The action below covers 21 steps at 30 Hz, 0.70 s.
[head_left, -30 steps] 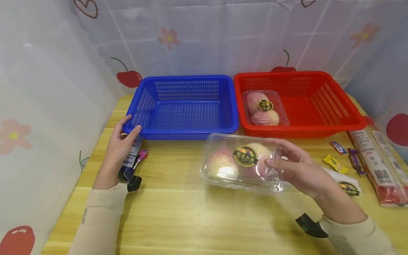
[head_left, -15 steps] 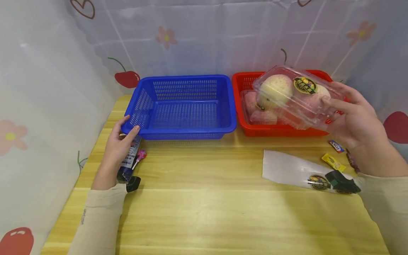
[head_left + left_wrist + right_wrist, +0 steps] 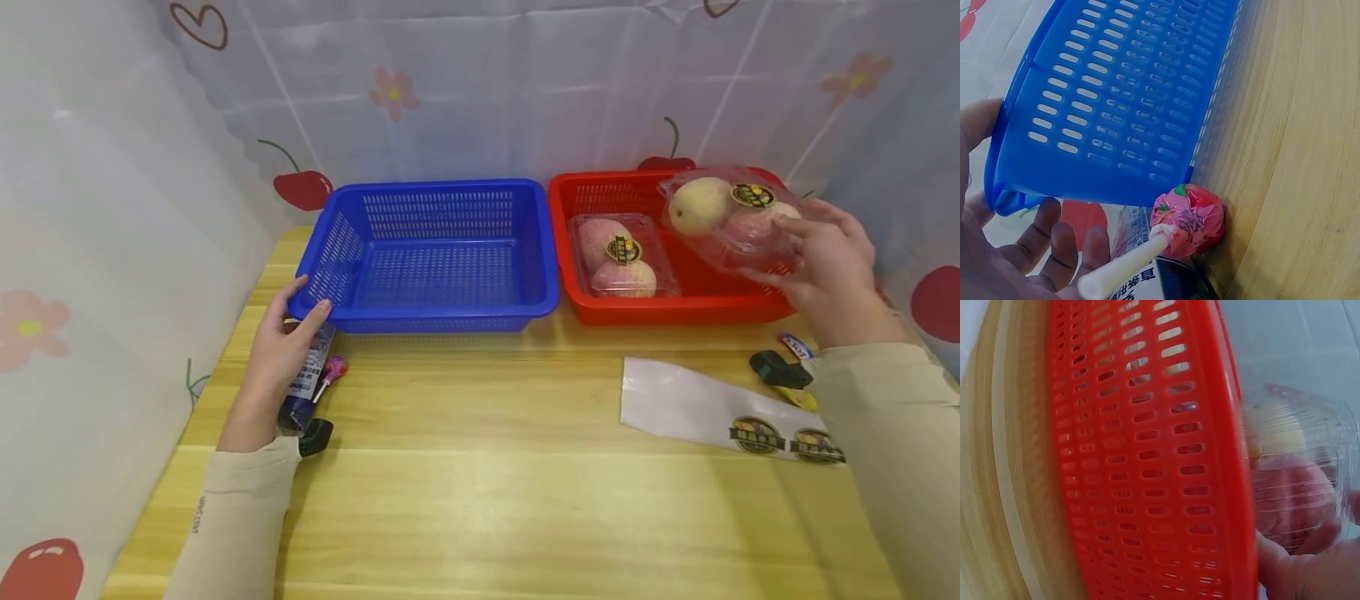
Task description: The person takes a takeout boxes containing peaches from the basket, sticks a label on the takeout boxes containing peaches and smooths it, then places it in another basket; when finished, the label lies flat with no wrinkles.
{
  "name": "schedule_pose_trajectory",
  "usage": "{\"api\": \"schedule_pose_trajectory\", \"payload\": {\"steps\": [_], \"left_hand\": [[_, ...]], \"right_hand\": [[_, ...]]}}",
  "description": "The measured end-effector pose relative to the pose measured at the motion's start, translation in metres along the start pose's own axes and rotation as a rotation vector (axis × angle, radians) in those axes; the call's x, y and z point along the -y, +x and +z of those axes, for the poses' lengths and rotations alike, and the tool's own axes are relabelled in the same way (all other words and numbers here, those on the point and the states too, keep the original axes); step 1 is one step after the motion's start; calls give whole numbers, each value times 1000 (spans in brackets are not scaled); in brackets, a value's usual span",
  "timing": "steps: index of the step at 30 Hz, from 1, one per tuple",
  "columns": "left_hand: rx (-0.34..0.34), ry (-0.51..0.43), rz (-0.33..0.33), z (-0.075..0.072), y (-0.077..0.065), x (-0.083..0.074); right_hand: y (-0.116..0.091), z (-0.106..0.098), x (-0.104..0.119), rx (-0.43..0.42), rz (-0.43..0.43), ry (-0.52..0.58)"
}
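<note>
At the near left corner of the blue plastic basket (image 3: pixel 442 314), my left hand (image 3: pixel 277 354) grips the rim, thumb in front and fingers at the side. A lollipop (image 3: pixel 1188 219) in pink wrapping and a dark blue packet (image 3: pixel 303 387) lie below that hand. My right hand (image 3: pixel 832 258) holds a clear plastic box of peaches (image 3: pixel 738 218) by its right end, tilted over the right part of the red basket (image 3: pixel 675 312). Another clear box of peaches (image 3: pixel 622 258) lies inside the red basket, at its left. The right wrist view shows the held box (image 3: pixel 1291 481) beyond the red rim.
A white plastic strip (image 3: pixel 690 408) with round fruit labels lies on the wooden table (image 3: pixel 480 500) before the red basket. Small wrapped candies, one yellow (image 3: pixel 798 398), are partly hidden by my right wrist. A printed curtain (image 3: pixel 480 100) hangs behind the baskets.
My right hand has carried the box of peaches from above the table, up and to the right, over the red basket. The left hand stays on the blue basket's corner.
</note>
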<state>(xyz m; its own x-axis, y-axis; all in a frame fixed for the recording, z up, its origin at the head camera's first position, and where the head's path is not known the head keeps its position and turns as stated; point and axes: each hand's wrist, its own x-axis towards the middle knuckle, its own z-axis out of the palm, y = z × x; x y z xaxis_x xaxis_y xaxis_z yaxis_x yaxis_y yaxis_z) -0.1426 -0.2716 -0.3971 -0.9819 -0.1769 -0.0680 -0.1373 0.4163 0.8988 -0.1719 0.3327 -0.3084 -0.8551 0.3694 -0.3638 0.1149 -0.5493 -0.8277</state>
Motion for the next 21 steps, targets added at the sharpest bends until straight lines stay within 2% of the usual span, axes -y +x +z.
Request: {"api": "schedule_pose_trajectory", "payload": {"steps": [9,16,19,21], "left_hand": [[5,-5,17,0,-2,0],[27,-21,27,2,-3,2],[26,-22,32,2,-3,2],[23,-23,37,3,-3,2]], "right_hand": [[11,4,-9,-114,53,-168],[19,6,-14,-152,41,-273],[21,7,-15,-157,59,-304],[21,6,-14,-148,85,-377]]}}
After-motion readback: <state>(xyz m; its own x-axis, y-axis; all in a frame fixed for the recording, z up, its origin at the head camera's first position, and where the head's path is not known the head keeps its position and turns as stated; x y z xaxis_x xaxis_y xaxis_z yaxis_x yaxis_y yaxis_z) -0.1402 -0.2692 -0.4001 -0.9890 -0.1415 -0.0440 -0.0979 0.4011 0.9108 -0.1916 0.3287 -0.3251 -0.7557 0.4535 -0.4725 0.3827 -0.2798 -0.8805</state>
